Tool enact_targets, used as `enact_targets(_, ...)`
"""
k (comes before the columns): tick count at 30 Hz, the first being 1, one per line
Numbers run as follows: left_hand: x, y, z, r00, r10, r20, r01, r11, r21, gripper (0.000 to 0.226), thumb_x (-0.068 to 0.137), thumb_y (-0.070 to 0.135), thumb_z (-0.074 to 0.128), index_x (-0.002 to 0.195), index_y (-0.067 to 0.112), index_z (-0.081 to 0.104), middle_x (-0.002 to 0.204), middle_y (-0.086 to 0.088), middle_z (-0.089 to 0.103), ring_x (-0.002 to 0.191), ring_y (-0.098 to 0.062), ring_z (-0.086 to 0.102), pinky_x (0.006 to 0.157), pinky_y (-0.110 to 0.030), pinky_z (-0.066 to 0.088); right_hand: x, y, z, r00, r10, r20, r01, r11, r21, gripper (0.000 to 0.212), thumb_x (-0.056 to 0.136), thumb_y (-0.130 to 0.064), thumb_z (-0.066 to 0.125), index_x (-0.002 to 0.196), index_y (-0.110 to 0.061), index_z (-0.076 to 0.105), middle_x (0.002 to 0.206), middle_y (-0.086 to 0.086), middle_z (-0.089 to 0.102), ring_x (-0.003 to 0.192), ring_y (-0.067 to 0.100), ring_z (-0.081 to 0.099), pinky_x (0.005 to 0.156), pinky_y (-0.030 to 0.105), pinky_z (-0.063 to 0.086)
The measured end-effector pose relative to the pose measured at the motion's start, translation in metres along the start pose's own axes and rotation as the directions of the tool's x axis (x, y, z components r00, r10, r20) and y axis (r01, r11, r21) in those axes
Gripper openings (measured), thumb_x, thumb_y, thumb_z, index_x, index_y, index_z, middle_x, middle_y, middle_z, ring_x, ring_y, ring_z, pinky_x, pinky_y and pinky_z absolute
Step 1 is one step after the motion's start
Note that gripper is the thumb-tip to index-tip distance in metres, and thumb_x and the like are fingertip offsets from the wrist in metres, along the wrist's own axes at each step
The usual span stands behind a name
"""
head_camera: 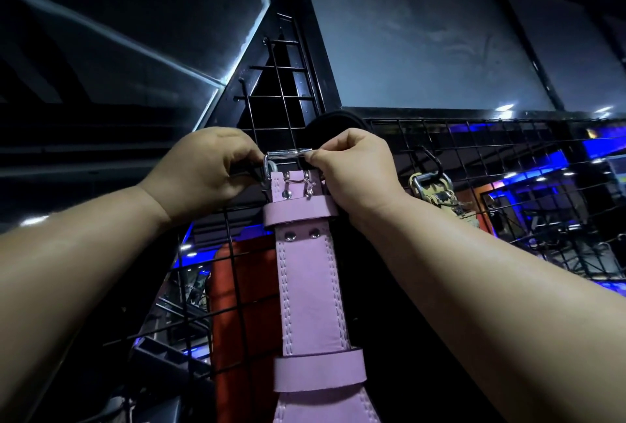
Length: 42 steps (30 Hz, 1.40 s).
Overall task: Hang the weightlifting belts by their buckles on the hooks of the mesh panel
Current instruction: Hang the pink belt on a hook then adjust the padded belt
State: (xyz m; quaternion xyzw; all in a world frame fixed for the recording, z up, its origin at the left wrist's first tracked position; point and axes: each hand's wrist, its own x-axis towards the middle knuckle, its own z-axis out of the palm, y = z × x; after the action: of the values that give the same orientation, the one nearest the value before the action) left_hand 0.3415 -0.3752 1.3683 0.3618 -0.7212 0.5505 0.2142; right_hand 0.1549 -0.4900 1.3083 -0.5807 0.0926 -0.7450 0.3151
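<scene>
A pink leather belt (310, 290) hangs straight down in front of the black mesh panel (474, 151). Its silver buckle (288, 155) is raised against the panel's wires. My left hand (206, 172) grips the buckle's left side, and my right hand (352, 168) pinches its right end. The hook behind the buckle is hidden by my fingers. To the right, a camouflage belt (437, 195) hangs by its buckle from a black hook (432, 158).
An orange-red pad (240, 304) stands behind the mesh, left of the pink belt. A second mesh section (281, 83) rises above my hands between dark frame posts. Blue-lit gym equipment shows through the mesh at the right.
</scene>
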Motion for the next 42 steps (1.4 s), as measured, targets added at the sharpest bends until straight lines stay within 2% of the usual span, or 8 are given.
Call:
enact_targets(8,-0.002,0.000,0.002,1.000,0.014,-0.028,-0.014,1.000,-0.007,0.025,0.073,-0.003,0.089,0.088,0.013,0.078,0.090,0.000,0.074,0.078,-0.022,0.070,0.073,-0.033,0.052,-0.003,-0.003,-0.001,0.996,0.036,0.076,-0.044,0.994,0.104,0.024,0.079,-0.014,0.084,0.069,-0.019,0.063,0.065,-0.002,0.065,0.063,0.018,0.063,0.072,0.048,0.062)
enact_targets(14,-0.002,-0.004,0.004,0.998,0.045,-0.040,-0.046,0.999,-0.008,0.019,0.077,0.001,0.086,0.088,0.014,0.078,0.093,-0.002,0.076,0.081,-0.025,0.071,0.072,-0.042,0.059,-0.003,-0.010,0.000,0.996,0.052,0.072,-0.054,0.998,0.019,0.024,0.075,-0.014,0.087,0.071,-0.019,0.064,0.072,0.004,0.073,0.070,0.026,0.073,0.073,0.051,0.065)
enact_targets(20,-0.002,-0.004,0.003,0.998,0.048,-0.046,-0.049,0.999,-0.010,0.008,0.078,0.013,0.078,0.085,0.015,0.077,0.091,-0.001,0.076,0.079,-0.024,0.072,0.070,-0.041,0.060,0.002,-0.015,0.003,0.996,0.067,0.067,-0.066,0.998,-0.009,0.025,0.071,-0.012,0.090,0.068,-0.020,0.066,0.067,0.001,0.072,0.064,0.020,0.069,0.073,0.050,0.065)
enact_targets(23,-0.001,-0.006,0.003,0.998,0.011,-0.054,-0.011,1.000,-0.004,0.023,0.071,0.000,0.090,0.084,0.013,0.077,0.089,-0.001,0.076,0.077,-0.024,0.072,0.070,-0.042,0.060,0.007,-0.019,0.005,0.994,0.079,0.075,-0.076,0.996,-0.038,0.026,0.070,-0.011,0.090,0.070,-0.018,0.066,0.068,0.005,0.072,0.062,0.022,0.068,0.072,0.051,0.064)
enact_targets(27,-0.002,-0.008,0.004,0.998,-0.022,-0.064,0.022,1.000,0.001,0.027,0.069,-0.002,0.092,0.086,0.013,0.078,0.089,-0.001,0.076,0.077,-0.023,0.072,0.071,-0.042,0.061,0.010,-0.021,0.004,0.995,0.072,0.069,-0.066,0.994,-0.089,0.028,0.070,-0.010,0.091,0.070,-0.018,0.064,0.071,0.010,0.074,0.063,0.030,0.072,0.070,0.051,0.064)
enact_targets(29,-0.003,-0.007,0.004,0.998,-0.019,-0.062,0.019,1.000,0.008,0.026,0.069,-0.001,0.092,0.086,0.013,0.078,0.089,-0.001,0.076,0.077,-0.022,0.072,0.071,-0.041,0.061,0.011,-0.022,0.005,0.996,0.061,0.070,-0.053,0.991,-0.121,0.029,0.069,-0.012,0.091,0.068,-0.019,0.063,0.075,0.012,0.076,0.072,0.035,0.075,0.072,0.052,0.064)
enact_targets(35,-0.002,-0.003,0.003,0.994,-0.085,-0.075,0.084,0.996,-0.017,0.027,0.068,0.001,0.093,0.084,0.017,0.078,0.088,0.004,0.076,0.077,-0.014,0.070,0.074,-0.030,0.053,0.011,-0.028,0.002,0.988,0.051,0.148,-0.029,0.989,-0.147,0.026,0.072,-0.011,0.090,0.075,-0.016,0.064,0.066,0.007,0.065,0.059,0.018,0.058,0.060,0.033,0.055)
enact_targets(42,-0.002,-0.001,0.003,0.994,-0.103,-0.030,0.102,0.994,-0.038,0.030,0.068,-0.002,0.092,0.085,0.020,0.080,0.088,0.008,0.075,0.081,-0.005,0.066,0.075,-0.024,0.051,0.014,-0.030,0.000,0.986,0.012,0.164,0.025,0.975,-0.223,0.022,0.076,-0.016,0.087,0.072,-0.012,0.066,0.080,0.016,0.075,0.064,0.021,0.061,0.068,0.040,0.060)
